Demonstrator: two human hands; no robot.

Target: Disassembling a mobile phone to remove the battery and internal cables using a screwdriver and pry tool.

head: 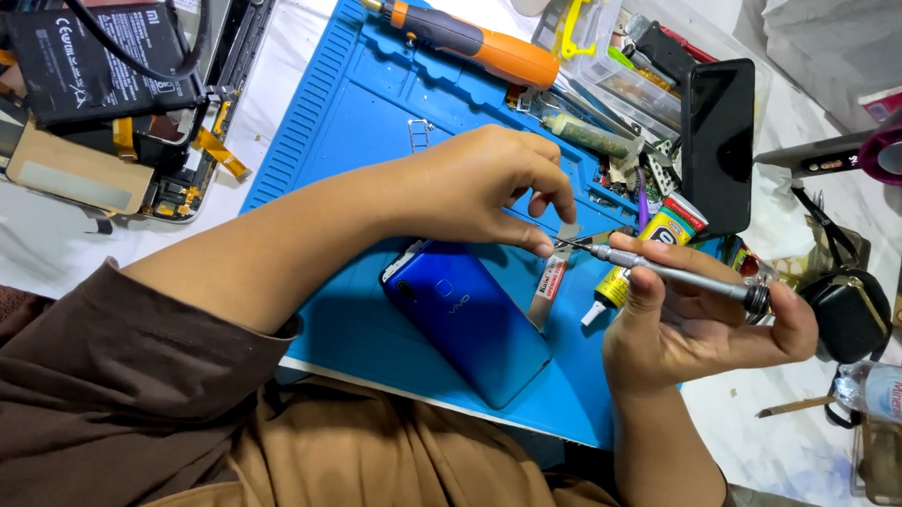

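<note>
A blue phone [473, 324] lies back-up on the blue work mat [365, 131]. My right hand [688, 327] holds a slim silver screwdriver [680, 275], tip pointing left. My left hand [483, 190] pinches something very small right at that tip; what it is I cannot make out. Both hands hover just above the phone's upper right edge. A thin metal pry blade [550, 282] and a yellow glue tube [646, 252] lie on the mat under the hands.
An orange and grey electric screwdriver [473, 39] lies at the mat's top. An opened phone with a black battery [93, 61] sits at far left. A black phone [717, 143] stands at right, beside a parts tray [618, 39], a black pouch [849, 312] and a bottle [886, 391].
</note>
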